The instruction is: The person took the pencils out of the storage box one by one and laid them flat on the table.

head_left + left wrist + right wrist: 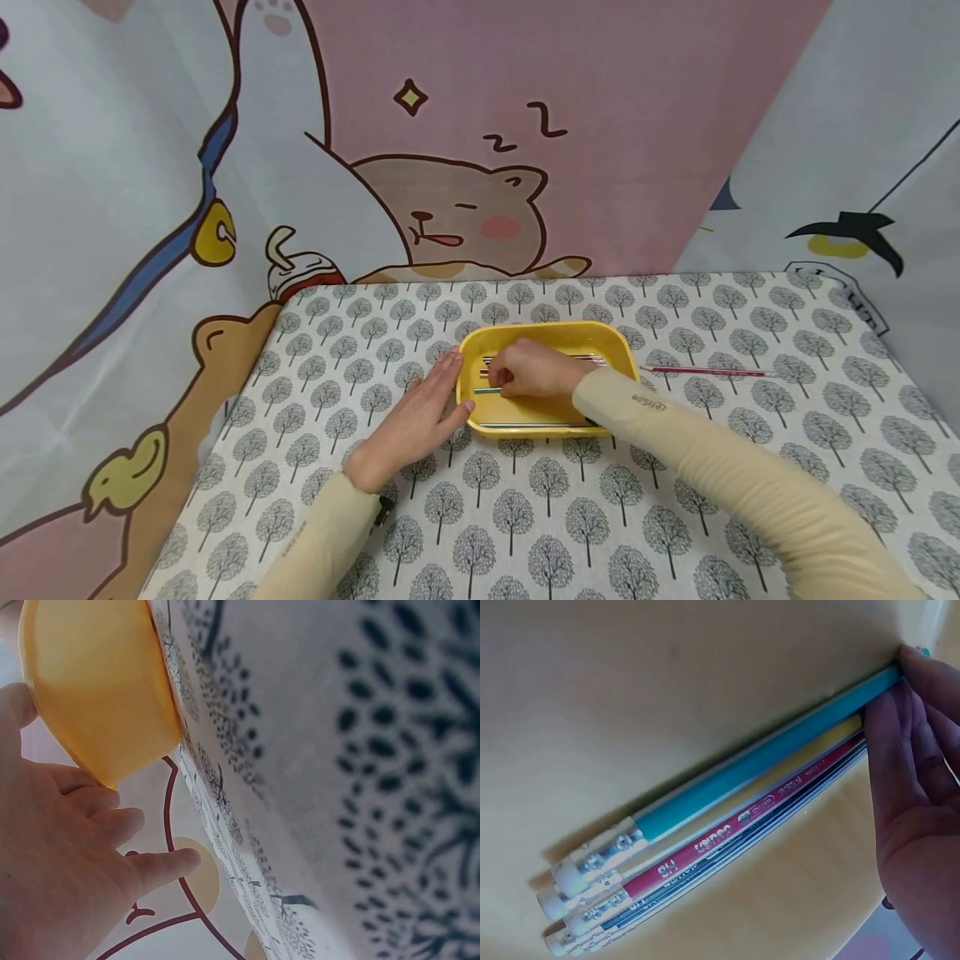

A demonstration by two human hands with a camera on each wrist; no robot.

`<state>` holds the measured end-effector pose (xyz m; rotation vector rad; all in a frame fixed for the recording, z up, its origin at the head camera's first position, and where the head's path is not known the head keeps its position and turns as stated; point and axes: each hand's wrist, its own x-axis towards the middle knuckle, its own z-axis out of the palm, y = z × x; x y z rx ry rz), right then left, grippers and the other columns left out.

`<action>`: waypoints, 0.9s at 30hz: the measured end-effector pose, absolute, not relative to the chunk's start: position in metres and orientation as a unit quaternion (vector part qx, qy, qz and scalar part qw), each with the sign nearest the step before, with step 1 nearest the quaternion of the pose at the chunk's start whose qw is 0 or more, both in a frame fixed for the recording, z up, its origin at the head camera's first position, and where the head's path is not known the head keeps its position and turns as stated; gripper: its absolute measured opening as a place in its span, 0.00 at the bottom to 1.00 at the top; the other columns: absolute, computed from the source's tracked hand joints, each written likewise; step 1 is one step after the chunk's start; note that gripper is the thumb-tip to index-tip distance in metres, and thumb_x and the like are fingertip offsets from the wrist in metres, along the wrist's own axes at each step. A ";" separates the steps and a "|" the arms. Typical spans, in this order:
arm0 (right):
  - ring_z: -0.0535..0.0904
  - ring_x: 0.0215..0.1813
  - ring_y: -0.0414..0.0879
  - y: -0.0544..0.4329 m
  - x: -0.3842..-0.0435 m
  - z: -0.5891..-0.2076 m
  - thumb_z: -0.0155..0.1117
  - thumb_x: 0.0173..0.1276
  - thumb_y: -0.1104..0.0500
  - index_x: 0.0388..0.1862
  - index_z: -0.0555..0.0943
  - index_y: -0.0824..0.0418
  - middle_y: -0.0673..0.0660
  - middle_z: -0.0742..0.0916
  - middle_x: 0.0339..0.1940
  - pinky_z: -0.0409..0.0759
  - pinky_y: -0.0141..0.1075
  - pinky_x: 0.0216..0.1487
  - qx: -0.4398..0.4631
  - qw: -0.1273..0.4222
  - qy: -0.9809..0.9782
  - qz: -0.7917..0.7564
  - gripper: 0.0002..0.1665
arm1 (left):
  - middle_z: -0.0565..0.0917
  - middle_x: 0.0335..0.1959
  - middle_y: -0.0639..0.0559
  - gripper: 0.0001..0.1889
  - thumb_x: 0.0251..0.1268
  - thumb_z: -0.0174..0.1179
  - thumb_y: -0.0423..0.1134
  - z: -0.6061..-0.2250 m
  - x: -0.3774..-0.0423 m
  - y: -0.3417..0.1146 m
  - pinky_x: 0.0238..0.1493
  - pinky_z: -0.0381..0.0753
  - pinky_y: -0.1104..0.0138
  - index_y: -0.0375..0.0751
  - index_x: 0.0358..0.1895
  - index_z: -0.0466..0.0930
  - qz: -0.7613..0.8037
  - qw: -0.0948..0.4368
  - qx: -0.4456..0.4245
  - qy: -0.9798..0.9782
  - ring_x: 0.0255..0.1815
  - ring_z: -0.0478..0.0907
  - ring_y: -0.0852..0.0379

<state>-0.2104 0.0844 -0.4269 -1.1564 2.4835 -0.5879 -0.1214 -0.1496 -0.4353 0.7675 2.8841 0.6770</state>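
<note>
My right hand [536,369] is down inside a yellow plastic tray [540,326]. Its thumb and fingertips pinch a teal pencil [757,761] near the end away from the eraser. Beside that pencil lie a yellow pencil [799,756], a red pencil [705,844] and dark pencils [735,859], their white erasers bunched together. My left hand [416,421] rests against the tray's left end, fingers extended and touching the rim. From the left wrist, the tray's outer wall [105,697] shows beside the fingers.
Another pencil [532,426] lies along the tray's near wall. A red pencil [708,371] is on the tree-print tablecloth [555,558], to the right of the tray. Behind the table hangs a cartoon-print cloth [600,125].
</note>
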 end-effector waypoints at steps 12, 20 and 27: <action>0.81 0.36 0.36 0.087 -0.211 -0.430 0.72 0.62 0.67 0.40 0.91 0.56 0.44 0.90 0.35 0.83 0.29 0.45 -0.397 0.160 0.879 -0.211 0.10 | 0.50 0.85 0.42 0.40 0.83 0.45 0.58 -0.436 -0.122 -0.150 0.76 0.57 0.36 0.37 0.84 0.46 0.221 0.037 0.254 0.941 0.84 0.49 0.42; 0.81 0.38 0.37 0.092 -0.210 -0.418 0.68 0.62 0.70 0.43 0.91 0.56 0.45 0.89 0.38 0.84 0.29 0.45 -0.356 0.179 0.876 -0.271 0.14 | 0.48 0.85 0.43 0.40 0.82 0.46 0.57 -0.436 -0.121 -0.149 0.77 0.56 0.36 0.38 0.84 0.45 0.221 0.037 0.251 0.942 0.84 0.48 0.42; 0.81 0.38 0.39 0.098 -0.210 -0.407 0.67 0.65 0.69 0.42 0.90 0.56 0.46 0.89 0.37 0.84 0.31 0.45 -0.339 0.176 0.871 -0.308 0.12 | 0.47 0.85 0.44 0.41 0.82 0.43 0.61 -0.435 -0.121 -0.149 0.77 0.56 0.37 0.38 0.84 0.45 0.220 0.040 0.251 0.942 0.84 0.48 0.42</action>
